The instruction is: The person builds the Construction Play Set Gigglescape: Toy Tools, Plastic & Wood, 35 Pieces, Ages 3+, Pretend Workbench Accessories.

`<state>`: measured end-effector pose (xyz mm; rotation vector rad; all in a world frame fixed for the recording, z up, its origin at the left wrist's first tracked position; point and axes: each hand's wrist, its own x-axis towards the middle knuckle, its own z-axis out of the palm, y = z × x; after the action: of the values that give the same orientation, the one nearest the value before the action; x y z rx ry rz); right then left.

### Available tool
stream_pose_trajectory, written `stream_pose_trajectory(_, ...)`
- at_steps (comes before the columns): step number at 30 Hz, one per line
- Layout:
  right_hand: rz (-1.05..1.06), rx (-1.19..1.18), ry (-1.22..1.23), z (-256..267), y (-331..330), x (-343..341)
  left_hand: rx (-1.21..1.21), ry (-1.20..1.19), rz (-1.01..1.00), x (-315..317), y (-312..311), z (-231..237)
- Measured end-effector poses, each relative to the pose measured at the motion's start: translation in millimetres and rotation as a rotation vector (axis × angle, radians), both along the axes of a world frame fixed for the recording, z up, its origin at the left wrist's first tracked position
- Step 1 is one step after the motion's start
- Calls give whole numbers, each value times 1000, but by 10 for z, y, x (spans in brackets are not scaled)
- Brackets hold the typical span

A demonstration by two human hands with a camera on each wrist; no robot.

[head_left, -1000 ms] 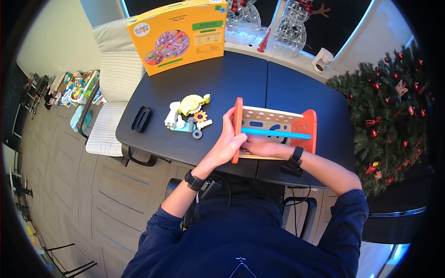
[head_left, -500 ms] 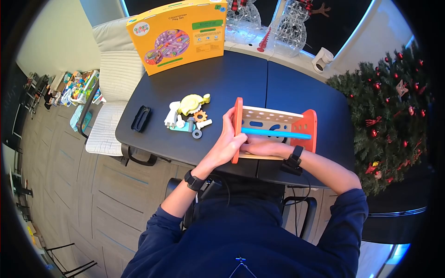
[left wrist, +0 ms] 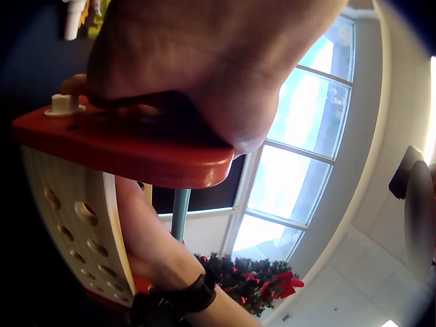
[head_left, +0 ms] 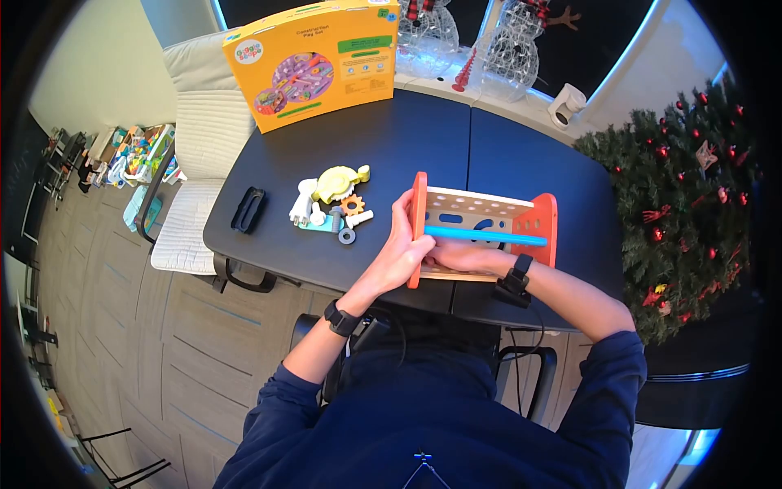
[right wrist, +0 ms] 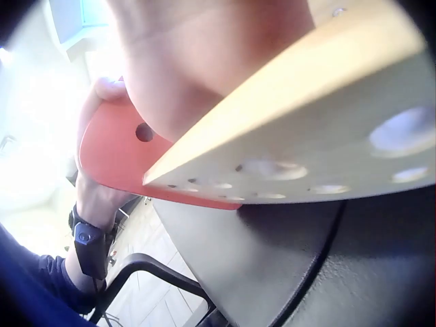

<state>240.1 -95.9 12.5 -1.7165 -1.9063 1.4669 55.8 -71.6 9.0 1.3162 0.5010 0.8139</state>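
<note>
A wooden toy toolbox (head_left: 481, 200) with red-orange end panels, a perforated side and a blue rod (head_left: 485, 235) as handle stands on the black table. My left hand (head_left: 399, 253) grips its left end panel (head_left: 418, 191) from outside, the thumb by the rod's end. In the left wrist view, a white plastic piece (left wrist: 65, 104) sticks out of that panel beside a fingertip. My right hand (head_left: 460, 257) reaches under the rod into the toolbox, against the inner side of the same panel. Its fingers are hidden, and I cannot tell what they hold.
Left of the toolbox lie loose toy parts: a yellow-green piece (head_left: 334, 184), an orange gear (head_left: 352, 204), a grey nut (head_left: 347, 236) and several others. A black tray (head_left: 248, 209) lies farther left. A yellow box (head_left: 314, 69) stands behind; a decorated tree (head_left: 676, 196) is at right.
Both hands and the toolbox stay in place. The right hand shifts only very slightly inside the toolbox.
</note>
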Motion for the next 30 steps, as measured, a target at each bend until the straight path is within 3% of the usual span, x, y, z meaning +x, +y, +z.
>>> stream_pose_trajectory(4,42,270,109,-196,-88,36,141,60,33,11,60,-120)
stream_pose_trajectory(10,-12,-52,-5,-75,37,26,60,34,15,1,27,-10)
stream_pose_trajectory(13,-57,60,51,-114,-26,-9,94,58,23,-6,27,-39)
stream_pose_trajectory(15,-19,317,140,-342,-85,18,115,66,27,1,42,-71)
stream_pose_trajectory(17,-2,328,148,-297,-85,-4,136,73,33,4,50,-98)
stream_pose_trajectory(19,-9,98,72,-155,-31,25,62,40,10,-5,29,-59)
stream_pose_trajectory(24,-63,206,59,-165,-19,-39,106,57,25,1,35,-83)
stream_pose_trajectory(30,14,202,51,-128,-57,-20,103,58,29,-4,21,-24)
